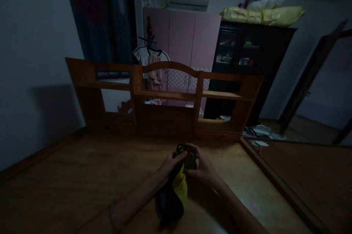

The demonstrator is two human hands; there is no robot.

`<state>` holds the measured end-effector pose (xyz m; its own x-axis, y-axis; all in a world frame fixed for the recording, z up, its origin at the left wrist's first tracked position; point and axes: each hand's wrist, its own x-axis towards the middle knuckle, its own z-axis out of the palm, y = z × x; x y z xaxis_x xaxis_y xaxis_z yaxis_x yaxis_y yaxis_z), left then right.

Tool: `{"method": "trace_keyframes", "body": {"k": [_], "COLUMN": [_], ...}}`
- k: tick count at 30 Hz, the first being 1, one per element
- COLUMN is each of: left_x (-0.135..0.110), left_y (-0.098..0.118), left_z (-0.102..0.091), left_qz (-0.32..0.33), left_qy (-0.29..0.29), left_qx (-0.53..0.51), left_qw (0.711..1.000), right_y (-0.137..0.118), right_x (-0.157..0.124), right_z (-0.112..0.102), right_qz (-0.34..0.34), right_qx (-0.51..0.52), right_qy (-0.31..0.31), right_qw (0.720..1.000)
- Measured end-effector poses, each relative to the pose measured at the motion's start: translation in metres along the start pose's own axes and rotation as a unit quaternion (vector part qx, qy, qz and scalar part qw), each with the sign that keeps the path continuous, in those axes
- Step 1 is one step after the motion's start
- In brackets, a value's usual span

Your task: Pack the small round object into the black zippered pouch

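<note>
- Black and yellow, and here it is nearest the viewer: the loose end of a soft cloth item [179, 188], trailing from the hands back toward the person's body, black at the tip, yellow along the right side.
- Its long axis runs from the grip down and slightly left; whether that low end rests on the boards or hangs just above them, one cannot tell.
- Up at the far end now, and both hands are right there! The left hand [168, 166] is the nearer to the cloth, directly above its length; the right hand sits just to the right.
- The left is closed, thumb laid over the top, pinching the cloth's upper end beside a dark loop [178, 147].
- The right hand [205, 170] is half-curled, fingers arching over and thumb underneath, around a dark piece [190, 161]; too dim to say what it is, or whether it joins the cloth.
- Beneath it all, the bare wooden bed [132, 160], pale boards catching a little light on the right.
- Beyond the hands, well apart, stands the shelved headboard [167, 96], and behind that the pink wardrobe [181, 40].
</note>
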<state>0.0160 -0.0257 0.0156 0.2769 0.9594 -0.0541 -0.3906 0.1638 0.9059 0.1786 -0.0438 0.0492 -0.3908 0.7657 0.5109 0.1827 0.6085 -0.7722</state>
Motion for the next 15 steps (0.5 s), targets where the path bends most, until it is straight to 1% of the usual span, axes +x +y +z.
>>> {"method": "trace_keyframes", "body": {"k": [5,8,12,15], "left_x": [0.0035,0.0066,0.0034,-0.0016], "left_y": [-0.0008,0.001,0.0048,0.0048], "left_z": [-0.0032,-0.0044,-0.0003,0.004], "left_qz": [0.062,0.099,0.112,0.106], "left_qy": [0.019,0.028,0.024,0.033], "left_qx": [0.065,0.101,0.112,0.102], "left_qw": [0.996,0.99,0.987,0.989], "right_y": [-0.006,-0.0074,-0.0079,-0.0052], "right_x": [-0.0013,-0.0008,-0.0006,-0.0017], "right_z": [0.0051,0.0083,0.0092,0.0075], "right_qz": [-0.044,-0.061,-0.051,-0.032], "right_qx": [-0.098,-0.136,-0.137,-0.114], "right_qy": [-0.006,-0.011,-0.004,0.025], "right_qw": [0.994,0.989,0.989,0.993]}}
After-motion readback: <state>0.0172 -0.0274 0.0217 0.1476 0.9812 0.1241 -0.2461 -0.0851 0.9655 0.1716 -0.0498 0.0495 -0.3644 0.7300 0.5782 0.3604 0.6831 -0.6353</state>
